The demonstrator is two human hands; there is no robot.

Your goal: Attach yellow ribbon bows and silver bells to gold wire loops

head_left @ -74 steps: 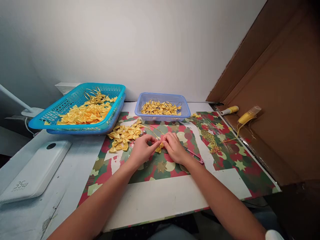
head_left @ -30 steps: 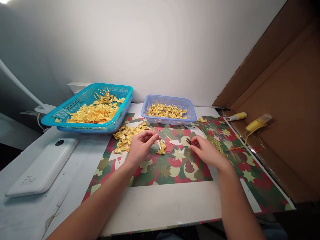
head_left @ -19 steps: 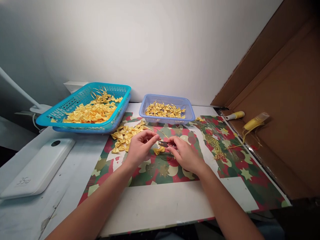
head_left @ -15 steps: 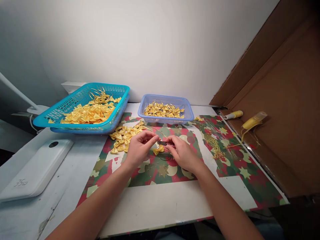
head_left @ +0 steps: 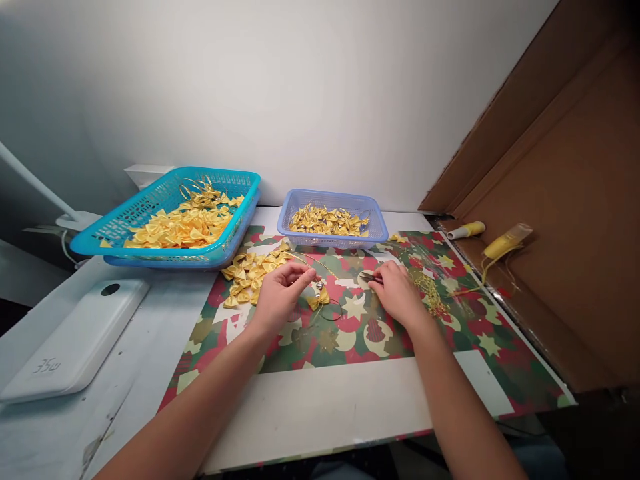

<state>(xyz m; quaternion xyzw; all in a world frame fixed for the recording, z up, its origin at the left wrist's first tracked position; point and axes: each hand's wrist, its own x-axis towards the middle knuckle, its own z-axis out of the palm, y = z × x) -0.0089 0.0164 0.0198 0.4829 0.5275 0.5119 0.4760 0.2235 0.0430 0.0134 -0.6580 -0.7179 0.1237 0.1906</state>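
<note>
My left hand (head_left: 281,293) is closed in a pinch over the middle of the patterned mat. At its fingertips is the cord of a gold ribbon bow (head_left: 318,301), with small silver bells (head_left: 319,286) just above the bow. A thin loop of cord (head_left: 334,313) curves beside the bow. Farther right, my right hand (head_left: 399,293) is closed around small dark snips (head_left: 371,277), their tips pointing left. A heap of gold bows (head_left: 246,273) lies behind and to the left of my left hand.
A turquoise basket (head_left: 95,241) of yellow bows stands back left, and a lilac basket (head_left: 333,241) of bows at the back. Cord scraps (head_left: 431,293) lie right of my right hand. Yellow thread spools (head_left: 505,244) rest by the cardboard wall (head_left: 560,200). A white power bank (head_left: 75,337) lies left.
My right hand has moved right, away from the left fingertips, carrying the snips. The left hand has stayed almost in place, and the bow and bells beside it now show more fully.
</note>
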